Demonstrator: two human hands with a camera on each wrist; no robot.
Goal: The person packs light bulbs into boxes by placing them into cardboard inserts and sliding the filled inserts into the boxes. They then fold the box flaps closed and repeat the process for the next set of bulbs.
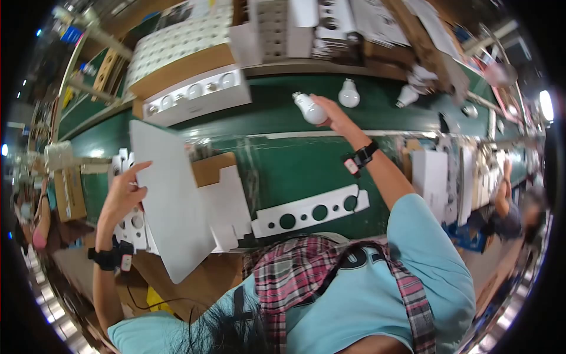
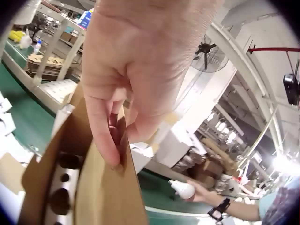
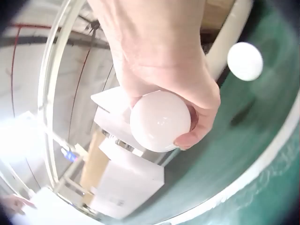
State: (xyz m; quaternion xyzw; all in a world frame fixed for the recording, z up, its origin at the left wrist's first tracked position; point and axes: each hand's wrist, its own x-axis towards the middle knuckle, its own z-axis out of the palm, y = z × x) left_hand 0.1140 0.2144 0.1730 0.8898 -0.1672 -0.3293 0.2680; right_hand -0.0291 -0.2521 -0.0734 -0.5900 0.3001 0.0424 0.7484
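Observation:
My left hand (image 1: 122, 197) holds a cardboard box (image 1: 171, 194), white outside and brown inside, tilted up over the near left of the bench. In the left wrist view its fingers and thumb pinch a brown wall (image 2: 115, 187), and a white insert with round holes (image 2: 58, 194) sits inside. Over the green belt, my right hand (image 1: 339, 120) grips a white light bulb (image 1: 309, 108) by its round dome, the base pointing away to the upper left. The right wrist view shows the dome (image 3: 160, 121) between thumb and fingers; the base is hidden there.
Another bulb (image 1: 349, 94) stands on the belt beyond the right hand, with one (image 1: 407, 95) lying farther right. A white box filled with bulbs (image 1: 203, 105) sits at the back left. A punched white strip (image 1: 303, 219) lies near the body. Folded boxes (image 1: 429, 177) stand at the right.

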